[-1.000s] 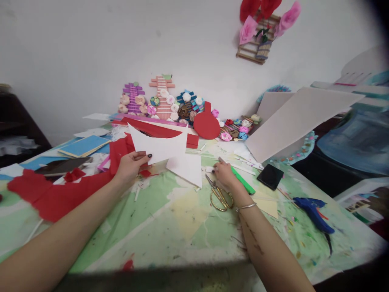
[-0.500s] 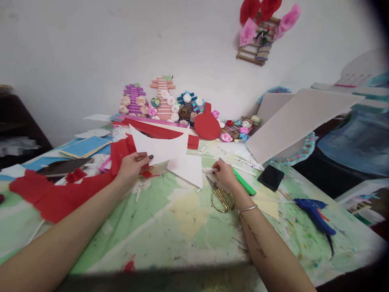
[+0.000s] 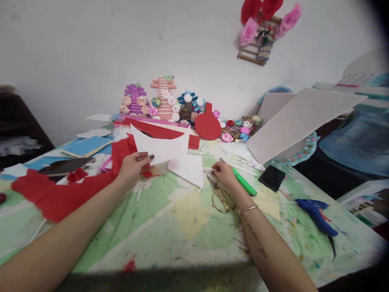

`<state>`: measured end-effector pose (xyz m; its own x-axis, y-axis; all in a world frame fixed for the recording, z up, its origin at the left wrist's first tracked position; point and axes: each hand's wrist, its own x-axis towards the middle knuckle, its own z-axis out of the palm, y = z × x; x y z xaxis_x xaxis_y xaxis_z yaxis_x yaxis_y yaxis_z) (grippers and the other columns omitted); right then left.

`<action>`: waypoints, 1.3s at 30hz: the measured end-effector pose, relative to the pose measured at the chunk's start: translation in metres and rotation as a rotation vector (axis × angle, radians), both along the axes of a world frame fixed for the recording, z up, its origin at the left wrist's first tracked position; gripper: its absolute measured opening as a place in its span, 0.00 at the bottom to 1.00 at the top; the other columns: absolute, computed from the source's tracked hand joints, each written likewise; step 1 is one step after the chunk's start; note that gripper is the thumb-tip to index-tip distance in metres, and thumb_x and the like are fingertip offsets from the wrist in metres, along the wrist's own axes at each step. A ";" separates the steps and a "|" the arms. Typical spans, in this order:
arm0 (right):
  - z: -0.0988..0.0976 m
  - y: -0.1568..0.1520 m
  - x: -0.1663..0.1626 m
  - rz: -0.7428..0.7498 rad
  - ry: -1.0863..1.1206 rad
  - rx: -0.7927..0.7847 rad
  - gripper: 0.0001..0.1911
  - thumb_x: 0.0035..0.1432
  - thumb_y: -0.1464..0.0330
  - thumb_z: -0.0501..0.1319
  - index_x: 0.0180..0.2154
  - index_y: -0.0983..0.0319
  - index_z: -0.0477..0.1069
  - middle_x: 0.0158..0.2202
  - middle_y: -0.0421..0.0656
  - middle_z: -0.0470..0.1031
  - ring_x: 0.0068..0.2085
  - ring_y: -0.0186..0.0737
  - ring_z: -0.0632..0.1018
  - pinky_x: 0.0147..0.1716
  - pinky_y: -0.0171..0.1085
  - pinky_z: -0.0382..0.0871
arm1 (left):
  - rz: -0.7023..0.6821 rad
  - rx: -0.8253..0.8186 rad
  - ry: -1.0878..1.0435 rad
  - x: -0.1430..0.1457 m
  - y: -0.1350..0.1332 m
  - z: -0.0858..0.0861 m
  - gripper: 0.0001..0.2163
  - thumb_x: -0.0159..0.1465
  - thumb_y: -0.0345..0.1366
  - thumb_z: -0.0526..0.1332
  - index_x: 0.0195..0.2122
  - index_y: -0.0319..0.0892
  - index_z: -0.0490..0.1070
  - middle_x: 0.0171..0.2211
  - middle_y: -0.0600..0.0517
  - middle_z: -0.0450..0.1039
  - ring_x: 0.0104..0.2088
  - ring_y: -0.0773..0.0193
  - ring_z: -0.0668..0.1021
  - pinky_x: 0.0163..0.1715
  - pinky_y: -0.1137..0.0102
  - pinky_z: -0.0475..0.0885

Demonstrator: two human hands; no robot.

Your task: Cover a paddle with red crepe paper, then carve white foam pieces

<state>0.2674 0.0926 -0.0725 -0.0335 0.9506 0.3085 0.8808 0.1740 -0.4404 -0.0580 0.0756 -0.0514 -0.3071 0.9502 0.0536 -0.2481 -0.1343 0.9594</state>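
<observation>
My left hand [image 3: 131, 167] pinches the lower left edge of a white curved paper cut-out [image 3: 162, 147] and holds it up over the table. Under it lies another white paper piece [image 3: 189, 169]. My right hand [image 3: 224, 175] rests on the table with its fingers closed on a small white stick-like object [image 3: 208, 170] that I cannot name. Gold-handled scissors [image 3: 221, 196] lie just below that hand, and a green marker [image 3: 244, 182] lies to its right.
Red paper [image 3: 57, 190] is spread at the left, with blue sheets [image 3: 85, 146] behind. A black phone [image 3: 271, 177] and a blue glue gun [image 3: 317, 211] lie at the right. Grey boards [image 3: 291, 121] lean at back right. Paper flower crafts [image 3: 170, 103] line the wall.
My right hand has closed on the small white object and drawn it slightly left. The left hand keeps the white cut-out almost still.
</observation>
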 end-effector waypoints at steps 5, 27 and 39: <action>-0.002 0.000 0.000 0.005 0.015 0.014 0.11 0.47 0.79 0.58 0.31 0.63 0.74 0.30 0.41 0.76 0.32 0.34 0.73 0.35 0.33 0.64 | 0.002 -0.001 0.003 0.000 -0.001 0.001 0.10 0.51 0.23 0.66 0.35 0.34 0.71 0.32 0.45 0.76 0.26 0.64 0.79 0.22 0.73 0.77; -0.015 0.016 -0.006 0.020 0.079 0.076 0.14 0.46 0.79 0.57 0.35 0.62 0.75 0.32 0.42 0.78 0.33 0.35 0.75 0.37 0.34 0.67 | -0.012 -0.014 0.004 0.003 -0.003 0.000 0.10 0.51 0.23 0.66 0.35 0.35 0.71 0.31 0.47 0.75 0.24 0.65 0.78 0.21 0.73 0.76; -0.018 0.018 -0.005 0.027 0.113 0.073 0.15 0.46 0.80 0.57 0.35 0.63 0.75 0.33 0.43 0.78 0.34 0.36 0.76 0.39 0.34 0.67 | -0.008 -0.014 0.001 0.003 -0.003 0.001 0.09 0.51 0.23 0.66 0.34 0.35 0.72 0.30 0.47 0.76 0.24 0.65 0.78 0.21 0.73 0.76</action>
<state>0.2620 0.1109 -0.0902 -0.0195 0.9246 0.3805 0.8211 0.2320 -0.5216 -0.0554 0.0728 -0.0508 -0.2994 0.9533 0.0412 -0.2477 -0.1193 0.9615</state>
